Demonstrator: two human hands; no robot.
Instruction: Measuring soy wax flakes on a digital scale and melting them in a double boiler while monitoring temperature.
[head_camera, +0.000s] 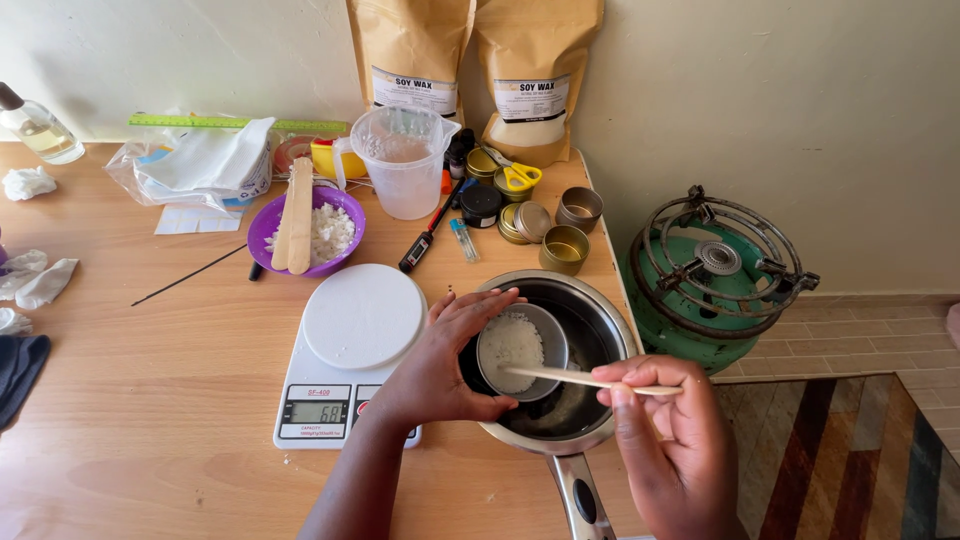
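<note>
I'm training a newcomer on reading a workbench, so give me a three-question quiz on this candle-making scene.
1. True or false: the left hand steadies the small metal cup of white flakes inside the saucepan.
2. What does the right hand hold?
A. yellow scissors
B. a wooden stick
C. a thermometer
3. Fill in: the purple bowl has flat wooden ______ resting across it.

Key:
1. True.
2. B, the wooden stick, its tip in the cup.
3. Sticks.
</note>
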